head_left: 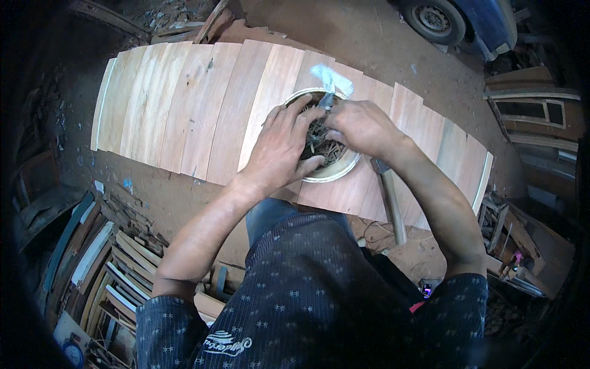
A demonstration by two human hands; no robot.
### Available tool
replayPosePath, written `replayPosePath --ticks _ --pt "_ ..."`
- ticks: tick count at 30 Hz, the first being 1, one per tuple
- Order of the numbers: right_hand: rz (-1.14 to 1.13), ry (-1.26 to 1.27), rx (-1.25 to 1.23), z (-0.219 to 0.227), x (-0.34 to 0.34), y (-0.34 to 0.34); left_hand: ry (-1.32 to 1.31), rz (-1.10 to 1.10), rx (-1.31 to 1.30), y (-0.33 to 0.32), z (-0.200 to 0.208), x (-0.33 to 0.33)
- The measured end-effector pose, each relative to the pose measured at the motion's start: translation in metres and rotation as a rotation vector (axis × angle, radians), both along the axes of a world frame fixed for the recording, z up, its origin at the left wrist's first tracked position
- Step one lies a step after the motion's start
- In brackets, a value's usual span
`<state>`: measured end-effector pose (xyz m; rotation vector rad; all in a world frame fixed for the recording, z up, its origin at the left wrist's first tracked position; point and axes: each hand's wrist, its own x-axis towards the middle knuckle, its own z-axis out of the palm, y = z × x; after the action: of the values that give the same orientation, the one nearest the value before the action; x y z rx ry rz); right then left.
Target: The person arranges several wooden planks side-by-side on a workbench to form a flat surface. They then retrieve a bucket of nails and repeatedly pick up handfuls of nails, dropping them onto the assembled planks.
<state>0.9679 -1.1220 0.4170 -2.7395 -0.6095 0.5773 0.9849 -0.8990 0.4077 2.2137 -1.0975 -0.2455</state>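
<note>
A round, pale-rimmed tub [332,176] stands on a row of wooden planks, with a tangle of thin dark pieces that look like nails [329,149] inside. My left hand [278,140] reaches over its left rim, fingers apart and fingertips among the pieces. From the right comes my right hand [361,127], its fingers curled in a pinch inside the tub; what they hold is hidden. A crumpled whitish plastic bag [332,79] lies over the far rim, its gathered end close to the right fingers. Right of the tub lies a hammer [391,206], handle toward me.
The planks [203,101] form a long surface from left to right. Stacked wood strips [123,270] lie at lower left. Wooden frames [534,114] stand at the right, and a vehicle wheel [434,21] is at the far right on the dirt floor.
</note>
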Motion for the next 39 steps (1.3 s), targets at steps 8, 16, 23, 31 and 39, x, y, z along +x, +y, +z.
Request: replayPosePath --ticks 8,16,23,31,39 --pt "-0.281 -0.014 0.171 0.003 -0.009 -0.007 -0.184 0.082 0.188 -0.023 -0.021 -0.006" --pt "0.006 0.214 0.038 0.007 -0.037 -0.007 -0.060 0.101 0.146 -0.024 -0.017 -0.005" --pt "0.100 0.096 -0.221 -0.035 -0.028 0.031 0.001 0.114 0.070 -0.024 -0.016 -0.005" --pt "0.102 0.099 -0.183 -0.037 -0.020 0.029 0.002 0.110 0.012 -0.019 -0.020 -0.005" --pt "0.049 0.028 -0.057 -0.036 -0.034 0.016 0.019 0.094 0.010 -0.016 -0.020 -0.004"
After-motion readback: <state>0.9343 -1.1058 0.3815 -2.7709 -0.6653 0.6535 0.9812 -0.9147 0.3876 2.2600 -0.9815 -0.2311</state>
